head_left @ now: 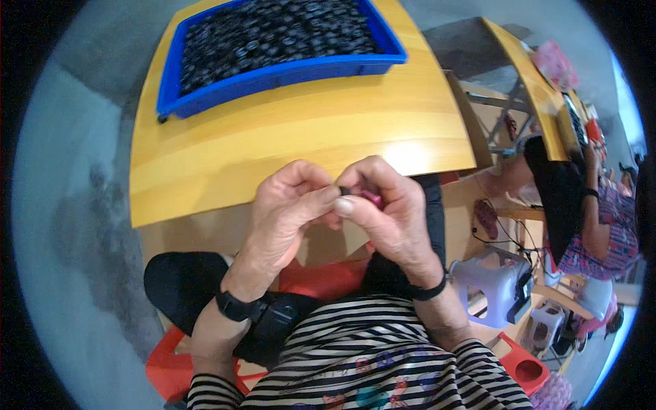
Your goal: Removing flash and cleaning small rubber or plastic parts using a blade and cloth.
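Note:
My left hand (290, 208) and my right hand (386, 208) meet above the near edge of the yellow table. Pinched between the fingertips of both is a small black part (345, 191), mostly covered by my fingers. A small dark pink tool (372, 198) sits in my right hand, its end poking out between thumb and fingers; its exact kind is hidden. Beyond my hands, a blue tray (273, 80) full of many small black rounded parts (273, 37) rests on the table.
The yellow wooden table (301, 137) spans the space ahead of me. I sit on a red chair (167, 365). To the right are a pale plastic stool (482, 283), another table (526, 75) and a seated person (594, 232). A wall (68, 171) stands at the left.

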`<state>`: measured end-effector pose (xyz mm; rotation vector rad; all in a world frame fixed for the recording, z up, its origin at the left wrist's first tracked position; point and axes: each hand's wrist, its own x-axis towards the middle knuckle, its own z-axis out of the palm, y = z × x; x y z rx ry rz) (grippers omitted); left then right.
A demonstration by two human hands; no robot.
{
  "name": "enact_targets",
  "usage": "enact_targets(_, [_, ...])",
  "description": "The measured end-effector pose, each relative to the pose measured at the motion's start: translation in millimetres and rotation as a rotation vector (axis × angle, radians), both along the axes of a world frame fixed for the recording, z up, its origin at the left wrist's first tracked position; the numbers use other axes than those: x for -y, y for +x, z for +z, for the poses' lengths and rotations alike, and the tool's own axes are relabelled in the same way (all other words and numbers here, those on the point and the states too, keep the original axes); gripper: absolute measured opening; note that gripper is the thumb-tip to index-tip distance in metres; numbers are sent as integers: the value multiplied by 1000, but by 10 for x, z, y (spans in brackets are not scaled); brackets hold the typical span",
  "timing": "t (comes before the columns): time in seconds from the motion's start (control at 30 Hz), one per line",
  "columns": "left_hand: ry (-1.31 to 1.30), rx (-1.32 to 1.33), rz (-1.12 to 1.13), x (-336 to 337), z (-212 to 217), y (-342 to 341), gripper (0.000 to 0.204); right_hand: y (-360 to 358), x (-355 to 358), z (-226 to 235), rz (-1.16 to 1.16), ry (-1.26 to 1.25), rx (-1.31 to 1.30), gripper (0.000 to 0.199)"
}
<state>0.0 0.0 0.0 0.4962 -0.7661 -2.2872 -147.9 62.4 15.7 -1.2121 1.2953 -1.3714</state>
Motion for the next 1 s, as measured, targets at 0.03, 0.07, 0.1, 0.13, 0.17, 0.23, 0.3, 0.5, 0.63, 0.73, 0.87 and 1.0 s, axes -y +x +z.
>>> enact_targets(0.03, [-21, 69, 7, 4, -5, -12, 14, -17, 8, 8, -3, -57, -58, 14])
enact_targets(0.07, [-44, 140, 16, 6, -10, -37, 14, -9, -1, 38, 24, -49, 121, 10])
enact_targets(0.1, [-51, 121, -1, -2, -12, -97, 14, -93, -15, 58, 50, -19, 136, 8])
enact_targets(0.13, [-19, 109, -12, -12, -16, -163, 14, -184, -28, 48, 51, 13, 157, 9])
enact_targets(0.17, [13, 100, -22, -20, -18, -237, 14, -275, -40, 29, 52, 45, 180, 10])
enact_targets(0.23, [22, 91, -56, -44, -25, -369, 14, -362, -88, 6, -11, 48, 185, 12])
enact_targets(0.3, [35, 108, -80, -49, -41, -488, 14, -454, -135, -18, -66, 49, 202, 14])
enact_targets(0.5, [50, 157, -154, -69, -72, -715, 13, -712, -240, -28, -68, 11, -85, 17])
enact_targets(0.63, [-33, 206, -250, -102, -56, -913, 15, -878, -380, -6, -104, -34, -245, 19])
enact_targets(0.73, [-270, 166, -241, -56, 153, -997, 16, -1119, -549, -29, -267, 40, -95, 12])
enact_targets(0.87, [-819, 571, 263, 389, 507, -773, 8, -1909, -593, -203, -563, 32, 145, 11])
enact_targets(1.0, [-1216, 954, 632, 944, 798, -542, 10, -2873, -417, -697, -681, 171, 9, 15])
